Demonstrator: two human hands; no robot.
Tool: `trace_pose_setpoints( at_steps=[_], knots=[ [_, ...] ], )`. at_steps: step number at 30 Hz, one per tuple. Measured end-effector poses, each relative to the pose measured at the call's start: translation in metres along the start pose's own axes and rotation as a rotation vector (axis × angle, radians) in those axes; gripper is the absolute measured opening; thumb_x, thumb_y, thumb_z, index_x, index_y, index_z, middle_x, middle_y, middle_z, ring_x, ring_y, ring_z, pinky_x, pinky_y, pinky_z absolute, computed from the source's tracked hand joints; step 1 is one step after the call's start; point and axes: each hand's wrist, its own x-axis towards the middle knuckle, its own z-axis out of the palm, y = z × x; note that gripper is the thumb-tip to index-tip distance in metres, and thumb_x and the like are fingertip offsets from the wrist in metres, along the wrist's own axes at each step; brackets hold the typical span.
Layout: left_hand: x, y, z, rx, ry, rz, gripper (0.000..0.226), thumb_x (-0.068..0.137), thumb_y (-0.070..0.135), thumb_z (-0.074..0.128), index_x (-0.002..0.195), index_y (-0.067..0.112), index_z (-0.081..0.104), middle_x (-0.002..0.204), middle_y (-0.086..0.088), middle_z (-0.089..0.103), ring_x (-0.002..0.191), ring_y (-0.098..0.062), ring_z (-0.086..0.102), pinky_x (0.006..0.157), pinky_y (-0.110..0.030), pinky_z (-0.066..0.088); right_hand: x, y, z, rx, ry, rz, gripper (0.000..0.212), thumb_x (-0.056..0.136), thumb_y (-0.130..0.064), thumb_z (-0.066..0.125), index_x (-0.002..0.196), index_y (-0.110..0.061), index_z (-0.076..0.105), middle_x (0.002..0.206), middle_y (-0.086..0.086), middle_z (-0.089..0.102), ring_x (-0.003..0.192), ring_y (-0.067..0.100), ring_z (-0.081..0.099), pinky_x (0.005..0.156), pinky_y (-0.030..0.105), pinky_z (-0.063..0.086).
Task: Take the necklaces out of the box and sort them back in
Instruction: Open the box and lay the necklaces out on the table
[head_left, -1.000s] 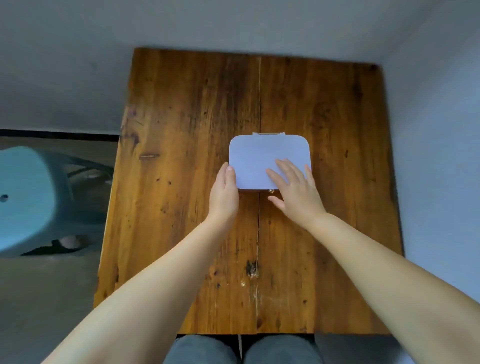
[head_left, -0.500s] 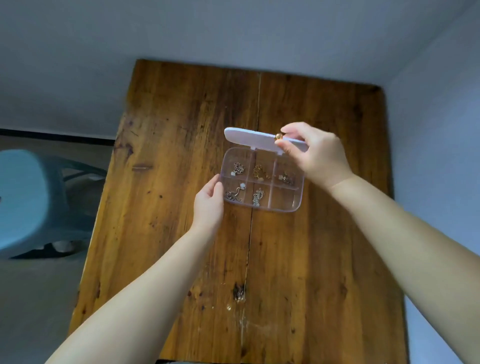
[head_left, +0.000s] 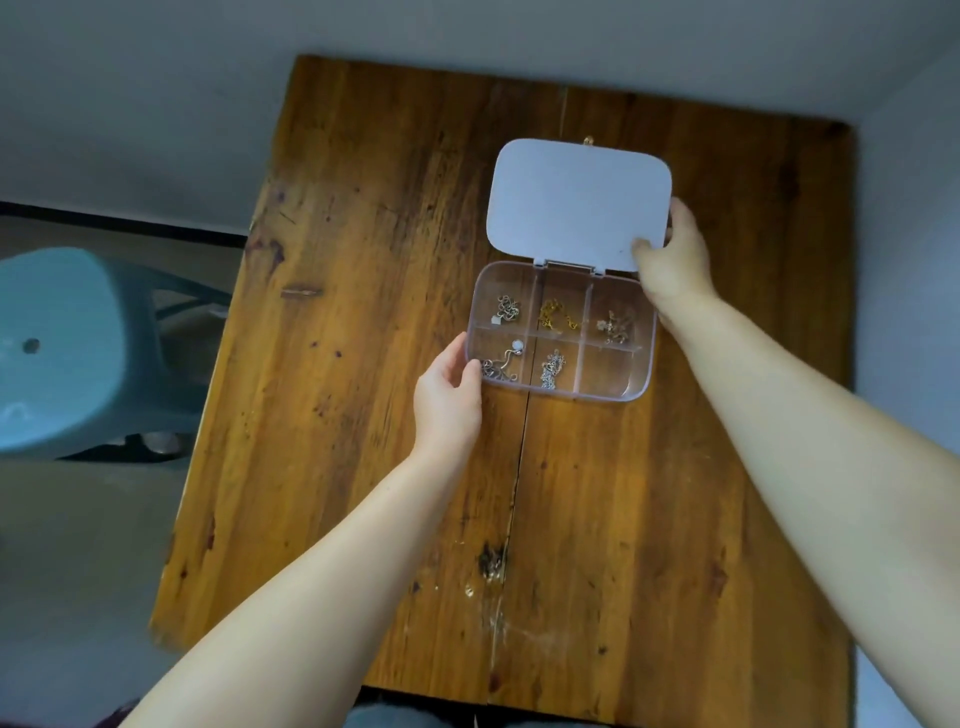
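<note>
A clear plastic box (head_left: 615, 388) with six compartments lies on the wooden table (head_left: 363, 364), its white lid (head_left: 576, 202) swung fully back. Necklaces fill five compartments: a silver one (head_left: 506, 310) far left, a gold one (head_left: 557, 316) far middle, a pinkish one (head_left: 615, 325) far right, one with a white bead (head_left: 503, 361) near left, a silver one (head_left: 553, 368) near middle. The near right compartment is empty. My left hand (head_left: 448, 395) grips the box's near left corner. My right hand (head_left: 672, 260) pinches the lid's right near corner.
A teal plastic stool (head_left: 67, 348) stands on the floor left of the table. Grey walls close in behind and to the right of the table. My knees show below the near table edge.
My right hand has swung the lid from closed, through half raised, to fully back. My left hand has stayed at the box's left side.
</note>
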Motion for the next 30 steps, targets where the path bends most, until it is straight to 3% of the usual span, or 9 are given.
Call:
trace_pose_setpoints(
  at_steps=[3,4,6,7,9,14,19,24,30],
  knots=[
    [-0.001,-0.003,-0.001,-0.011,-0.009,-0.004,0.036,0.096,0.018,0.046,0.131,0.027,0.050,0.123,0.016,0.057,0.118,-0.007,0.051,0.101,-0.030,0.042,-0.028,-0.012,-0.001,-0.316,0.175,-0.315,0.047,0.092,-0.009,0.050,0.138,-0.008,0.041,0.138,0.016,0.045,0.127,0.029,0.043,0.097,0.026,0.036],
    [-0.001,-0.004,-0.001,-0.018,-0.016,-0.005,0.036,0.096,0.018,0.046,0.131,0.027,0.050,0.123,0.015,0.057,0.119,-0.008,0.052,0.103,-0.034,0.043,-0.040,-0.018,0.005,-0.365,0.135,-0.482,0.040,0.091,-0.007,0.049,0.131,-0.007,0.050,0.131,0.017,0.052,0.121,0.030,0.048,0.097,0.028,0.038],
    [-0.002,-0.003,-0.003,-0.039,-0.031,-0.002,0.036,0.096,0.017,0.046,0.131,0.026,0.051,0.120,0.017,0.058,0.118,-0.007,0.053,0.104,-0.037,0.043,-0.060,-0.028,0.023,-0.454,-0.172,-0.673,0.033,0.090,-0.004,0.045,0.120,-0.008,0.060,0.119,0.014,0.063,0.111,0.030,0.056,0.097,0.040,0.045],
    [-0.002,-0.003,-0.003,-0.043,-0.037,-0.002,0.036,0.096,0.017,0.046,0.130,0.026,0.052,0.119,0.017,0.058,0.117,-0.006,0.053,0.104,-0.037,0.043,-0.067,-0.030,0.036,-0.554,-0.329,-0.689,0.034,0.091,-0.005,0.044,0.121,-0.010,0.060,0.119,0.011,0.064,0.111,0.029,0.057,0.096,0.045,0.044],
    [-0.002,-0.003,-0.004,-0.026,-0.043,-0.003,0.036,0.096,0.018,0.046,0.130,0.027,0.051,0.119,0.018,0.057,0.118,-0.007,0.052,0.104,-0.039,0.043,-0.071,-0.032,0.057,-0.804,-0.478,-0.660,0.038,0.093,-0.006,0.043,0.129,-0.013,0.054,0.124,0.011,0.061,0.114,0.030,0.054,0.097,0.046,0.040],
    [0.000,-0.003,-0.007,0.022,-0.064,0.003,0.036,0.097,0.020,0.046,0.131,0.029,0.050,0.120,0.018,0.055,0.120,-0.011,0.051,0.104,-0.043,0.042,-0.065,-0.031,0.075,-1.080,-0.541,-0.654,0.037,0.091,-0.011,0.043,0.125,-0.015,0.057,0.125,0.012,0.057,0.113,0.031,0.051,0.092,0.045,0.036],
    [0.002,0.000,-0.008,0.050,-0.078,0.000,0.037,0.097,0.020,0.045,0.133,0.027,0.049,0.134,0.008,0.054,0.124,-0.015,0.048,0.105,-0.046,0.041,-0.063,-0.030,0.078,-1.069,-0.588,-0.596,0.036,0.095,-0.018,0.038,0.127,-0.015,0.054,0.127,0.012,0.056,0.114,0.030,0.051,0.094,0.047,0.036],
    [0.002,0.004,-0.007,0.089,-0.073,0.003,0.036,0.097,0.019,0.046,0.132,0.027,0.049,0.134,0.005,0.054,0.124,-0.016,0.049,0.104,-0.047,0.042,-0.061,-0.028,0.085,-0.919,-0.626,-0.472,0.034,0.093,-0.027,0.041,0.123,-0.013,0.051,0.127,0.012,0.054,0.114,0.031,0.050,0.092,0.047,0.038],
    [0.002,0.004,-0.007,0.115,-0.076,0.011,0.036,0.097,0.019,0.046,0.133,0.025,0.050,0.135,0.004,0.054,0.125,-0.016,0.048,0.104,-0.047,0.042,-0.063,-0.029,0.091,-0.888,-0.540,-0.489,0.025,0.095,-0.026,0.048,0.115,-0.015,0.056,0.117,0.009,0.059,0.107,0.029,0.055,0.091,0.047,0.038]
  ],
)
